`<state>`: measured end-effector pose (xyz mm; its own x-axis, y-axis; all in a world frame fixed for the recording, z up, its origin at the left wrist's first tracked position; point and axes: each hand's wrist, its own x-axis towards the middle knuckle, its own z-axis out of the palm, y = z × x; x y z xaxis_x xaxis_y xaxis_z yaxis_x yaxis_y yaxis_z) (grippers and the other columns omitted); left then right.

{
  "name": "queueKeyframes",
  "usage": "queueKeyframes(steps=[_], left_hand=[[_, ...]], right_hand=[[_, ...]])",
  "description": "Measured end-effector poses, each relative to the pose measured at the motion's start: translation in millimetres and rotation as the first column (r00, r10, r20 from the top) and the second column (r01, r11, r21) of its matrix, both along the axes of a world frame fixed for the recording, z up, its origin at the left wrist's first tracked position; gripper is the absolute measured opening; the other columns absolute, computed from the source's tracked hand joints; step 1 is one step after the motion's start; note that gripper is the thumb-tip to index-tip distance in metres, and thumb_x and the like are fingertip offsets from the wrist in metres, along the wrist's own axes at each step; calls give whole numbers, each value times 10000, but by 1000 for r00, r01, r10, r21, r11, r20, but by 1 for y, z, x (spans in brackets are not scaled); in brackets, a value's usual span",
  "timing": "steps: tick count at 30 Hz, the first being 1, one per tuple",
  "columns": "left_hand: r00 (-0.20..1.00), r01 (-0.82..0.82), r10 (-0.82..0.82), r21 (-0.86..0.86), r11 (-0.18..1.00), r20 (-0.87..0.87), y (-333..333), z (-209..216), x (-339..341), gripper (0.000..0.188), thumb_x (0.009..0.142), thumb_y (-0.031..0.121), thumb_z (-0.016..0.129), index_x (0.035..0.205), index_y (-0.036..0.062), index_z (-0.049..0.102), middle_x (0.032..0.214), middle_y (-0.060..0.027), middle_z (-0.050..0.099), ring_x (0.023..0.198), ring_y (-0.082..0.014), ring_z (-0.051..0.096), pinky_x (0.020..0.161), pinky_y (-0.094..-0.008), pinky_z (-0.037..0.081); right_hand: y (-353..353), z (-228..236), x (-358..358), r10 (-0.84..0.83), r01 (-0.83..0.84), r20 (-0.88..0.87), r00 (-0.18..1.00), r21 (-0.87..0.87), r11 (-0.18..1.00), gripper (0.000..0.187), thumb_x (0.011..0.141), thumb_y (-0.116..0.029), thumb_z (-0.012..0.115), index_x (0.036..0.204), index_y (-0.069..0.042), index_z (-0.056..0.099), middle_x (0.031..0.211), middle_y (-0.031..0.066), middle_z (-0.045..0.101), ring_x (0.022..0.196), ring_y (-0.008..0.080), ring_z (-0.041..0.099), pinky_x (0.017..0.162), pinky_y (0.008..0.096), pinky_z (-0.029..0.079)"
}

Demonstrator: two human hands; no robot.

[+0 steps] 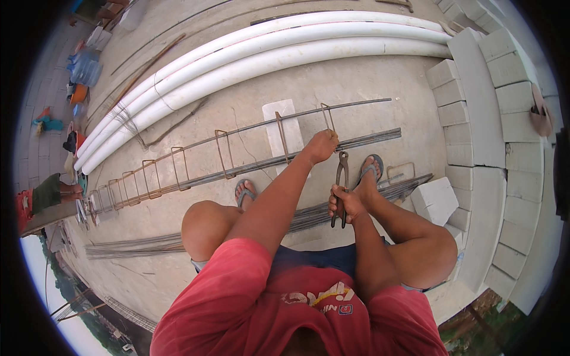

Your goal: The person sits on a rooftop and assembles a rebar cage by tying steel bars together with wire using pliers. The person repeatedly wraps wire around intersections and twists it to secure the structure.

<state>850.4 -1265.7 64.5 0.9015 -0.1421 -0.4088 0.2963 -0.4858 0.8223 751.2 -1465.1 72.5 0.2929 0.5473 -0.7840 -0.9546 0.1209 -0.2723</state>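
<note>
A long rebar cage [221,153] of thin steel bars with square stirrups lies across the floor in front of me. My left hand [321,146] is closed at the stirrup nearest the cage's right end, by the bundled lower bars. Whether tie wire is pinched there too is too small to see. My right hand [348,204] grips the dark handles of a pair of pincers [342,170]. Their jaws point away from me, just below the bars and beside my left hand. Under the cage a pale block [276,137] props the bars.
Several long white pipes [249,50] lie beyond the cage. Loose rebar [136,248] is stacked near my feet, beside a white block [434,200]. Stacked block walls [484,148] border the right. A person's legs [68,191] and blue bottles [86,70] are at far left.
</note>
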Motion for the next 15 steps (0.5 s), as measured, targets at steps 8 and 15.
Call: queueKeyframes(steps=[8, 15], left_hand=[[979, -175, 189, -148, 973, 80, -7, -2, -5, 312, 870, 204, 481, 974, -67, 595, 875, -239, 658, 822, -356, 628, 756, -404, 482], [994, -111, 111, -114, 987, -3, 2, -2, -6, 373, 934, 265, 456, 1072, -60, 576, 946, -163, 638, 868, -246, 611, 808, -353, 475]], right_hand=[[-8, -55, -6, 670, 31, 376, 640, -884, 467, 292, 910, -350, 621, 829, -84, 532, 626, 39, 526, 548, 214, 552, 552, 410, 497], [21, 6, 2, 238, -156, 109, 965, -491, 857, 219, 924, -266, 587, 850, -66, 541, 635, 37, 534, 533, 206, 552, 532, 407, 503]])
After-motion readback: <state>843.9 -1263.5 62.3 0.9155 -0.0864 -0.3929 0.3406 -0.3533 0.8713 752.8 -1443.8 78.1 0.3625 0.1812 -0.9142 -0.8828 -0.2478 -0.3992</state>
